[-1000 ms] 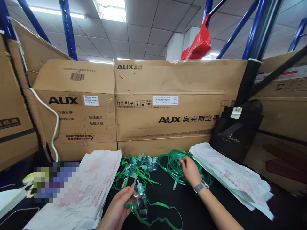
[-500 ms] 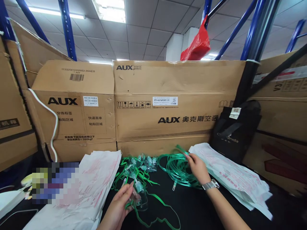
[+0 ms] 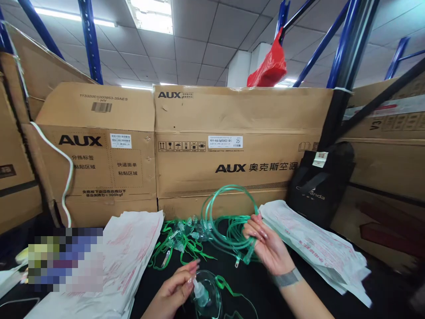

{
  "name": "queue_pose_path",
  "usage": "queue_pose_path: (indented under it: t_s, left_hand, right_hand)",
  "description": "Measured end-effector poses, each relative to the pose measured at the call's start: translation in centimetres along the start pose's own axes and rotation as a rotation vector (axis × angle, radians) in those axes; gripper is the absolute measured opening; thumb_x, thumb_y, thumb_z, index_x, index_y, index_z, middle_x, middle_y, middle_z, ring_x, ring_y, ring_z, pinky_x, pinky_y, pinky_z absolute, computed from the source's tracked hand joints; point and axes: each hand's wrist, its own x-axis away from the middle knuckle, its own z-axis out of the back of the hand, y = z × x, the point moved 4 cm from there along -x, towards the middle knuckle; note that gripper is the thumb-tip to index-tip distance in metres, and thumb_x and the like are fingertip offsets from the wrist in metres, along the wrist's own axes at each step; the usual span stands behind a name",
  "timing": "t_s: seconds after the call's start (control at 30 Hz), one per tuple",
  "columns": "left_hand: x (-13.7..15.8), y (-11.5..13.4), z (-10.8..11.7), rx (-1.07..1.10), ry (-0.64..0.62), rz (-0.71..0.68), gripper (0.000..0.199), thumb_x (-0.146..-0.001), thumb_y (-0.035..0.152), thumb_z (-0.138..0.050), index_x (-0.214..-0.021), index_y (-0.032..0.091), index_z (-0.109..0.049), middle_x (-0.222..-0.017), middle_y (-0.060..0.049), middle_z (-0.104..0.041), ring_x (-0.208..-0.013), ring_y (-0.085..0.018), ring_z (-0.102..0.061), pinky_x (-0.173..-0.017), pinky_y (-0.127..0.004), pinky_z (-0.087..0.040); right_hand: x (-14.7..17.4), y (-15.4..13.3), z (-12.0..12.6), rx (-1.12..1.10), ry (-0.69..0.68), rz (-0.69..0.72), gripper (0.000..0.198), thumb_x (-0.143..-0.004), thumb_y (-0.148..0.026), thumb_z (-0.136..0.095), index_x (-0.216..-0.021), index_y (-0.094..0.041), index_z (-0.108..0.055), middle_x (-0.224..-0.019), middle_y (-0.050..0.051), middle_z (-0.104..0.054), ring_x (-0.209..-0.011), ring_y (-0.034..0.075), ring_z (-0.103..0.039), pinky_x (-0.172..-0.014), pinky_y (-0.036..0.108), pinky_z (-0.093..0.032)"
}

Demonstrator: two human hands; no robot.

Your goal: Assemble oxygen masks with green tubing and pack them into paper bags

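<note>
Tubing coil [image 3: 229,188], green and see-through, is raised in the right hand [image 3: 265,241], fingers and thumb clamped around its strands; loops stand up in front of the large carton [image 3: 226,115], lower strands overlapping more green tubing [image 3: 234,226] on the black tabletop [image 3: 265,297]; right wrist wears a silvery band [image 3: 288,278]. Left hand [image 3: 177,285] is nearer the camera, thumb and fingers together on the pale nozzle of a clear mask [image 3: 212,299], nozzle end partly hidden by the fingertips; green strap [image 3: 220,282] trails off the mask to the right; mask and coil are apart. Mask pile [image 3: 186,235] with tangled green straps lies between white printed bags [image 3: 133,248] at left and the tubing; second bag stack [image 3: 318,250] is right of the right hand; black bag [image 3: 320,186] behind that stack; red plastic bag [image 3: 270,64] hangs above the carton.
</note>
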Motion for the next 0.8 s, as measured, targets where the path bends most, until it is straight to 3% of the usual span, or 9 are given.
queue_pose_path:
  t_s: [0.07, 0.17, 0.33, 0.4, 0.47, 0.57, 0.67, 0.73, 0.8]
  left_hand:
    - [0.0, 0.7, 0.4, -0.112, 0.022, -0.107, 0.026, -0.062, 0.043, -0.064, -0.061, 0.018, -0.068, -0.131, -0.012, -0.04, -0.123, -0.03, -0.027, -0.101, -0.041, -0.018]
    - [0.0, 1.9, 0.8, -0.185, 0.033, -0.192, 0.021, -0.066, 0.037, -0.063, -0.06, 0.018, -0.068, -0.14, -0.009, -0.025, -0.129, -0.028, -0.011, -0.103, -0.04, -0.013]
    - [-0.3, 2.4, 1.0, -0.056, 0.068, -0.29, 0.021, -0.055, 0.037, -0.072, -0.047, 0.019, -0.066, -0.135, -0.007, -0.036, -0.128, -0.031, -0.016, -0.103, -0.041, -0.012]
    - [-0.4, 1.9, 0.5, -0.021, -0.025, -0.24, 0.023, -0.055, 0.037, -0.072, -0.045, 0.018, -0.066, -0.13, -0.012, -0.043, -0.127, -0.032, -0.02, -0.103, -0.042, -0.012]
    - [-0.2, 1.3, -0.4, 0.016, -0.2, -0.165, 0.02, -0.059, 0.035, -0.07, -0.05, 0.017, -0.068, -0.126, -0.014, -0.048, -0.126, -0.031, -0.022, -0.102, -0.043, -0.014]
    - [0.6, 0.8, -1.6, 0.22, -0.363, -0.051, 0.012, -0.061, 0.031, -0.07, -0.058, 0.02, -0.07, -0.126, -0.009, -0.049, -0.126, -0.029, -0.023, -0.101, -0.042, -0.018]
    - [1.0, 0.8, -1.7, 0.513, -0.306, 0.103, 0.019, -0.059, 0.029, -0.071, -0.077, 0.022, -0.07, -0.121, -0.006, -0.054, -0.122, -0.028, -0.032, -0.099, -0.041, -0.025]
    - [1.0, 1.2, -1.2, 0.634, -0.233, 0.182, 0.027, -0.061, 0.026, -0.069, -0.088, 0.021, -0.067, -0.113, -0.007, -0.061, -0.117, -0.027, -0.041, -0.098, -0.039, -0.028]
    - [0.7, 1.7, -0.2, 0.702, -0.119, 0.202, 0.022, -0.066, 0.021, -0.064, -0.088, 0.02, -0.066, -0.104, -0.007, -0.065, -0.111, -0.025, -0.048, -0.097, -0.038, -0.031]
  right_hand:
    - [0.5, 1.8, -0.6, -0.092, -0.036, -0.109, 0.024, -0.083, -0.012, -0.045, -0.061, -0.018, -0.039, -0.045, -0.01, -0.022, -0.038, 0.005, -0.024, -0.042, 0.015, -0.033]
    - [1.3, 3.6, -1.3, -0.152, -0.107, -0.238, 0.024, -0.081, -0.013, -0.05, -0.061, -0.018, -0.037, -0.046, -0.01, -0.019, -0.038, 0.003, -0.025, -0.043, 0.012, -0.032]
    - [2.6, 5.2, -2.3, -0.101, -0.198, -0.414, 0.028, -0.081, -0.018, -0.052, -0.059, -0.018, -0.035, -0.045, -0.01, -0.016, -0.036, 0.003, -0.024, -0.038, 0.009, -0.025]
    - [2.5, 5.3, -2.2, -0.123, -0.179, -0.383, 0.027, -0.08, -0.016, -0.052, -0.059, -0.018, -0.036, -0.046, -0.01, -0.018, -0.036, 0.003, -0.025, -0.038, 0.009, -0.026]
    - [2.0, 5.3, -1.6, -0.163, -0.119, -0.283, 0.025, -0.079, -0.013, -0.054, -0.06, -0.018, -0.037, -0.046, -0.01, -0.022, -0.038, 0.003, -0.027, -0.04, 0.011, -0.031]
    - [1.2, 5.5, -0.3, -0.121, -0.027, -0.128, 0.02, -0.076, -0.013, -0.057, -0.063, -0.018, -0.042, -0.048, -0.01, -0.032, -0.04, 0.003, -0.032, -0.047, 0.016, -0.037]
    - [1.2, 6.3, 0.1, 0.066, -0.014, -0.083, 0.014, -0.073, -0.022, -0.062, -0.07, -0.018, -0.048, -0.059, -0.006, -0.049, -0.051, 0.006, -0.046, -0.063, 0.025, -0.043]
    - [1.6, 7.2, -0.3, 0.199, -0.064, -0.114, 0.015, -0.073, -0.029, -0.061, -0.073, -0.019, -0.051, -0.071, -0.001, -0.058, -0.066, 0.011, -0.054, -0.075, 0.031, -0.041]
    - [2.1, 8.0, -0.9, 0.317, -0.13, -0.174, 0.018, -0.074, -0.034, -0.059, -0.074, -0.018, -0.053, -0.079, 0.003, -0.061, -0.077, 0.014, -0.056, -0.083, 0.033, -0.037]
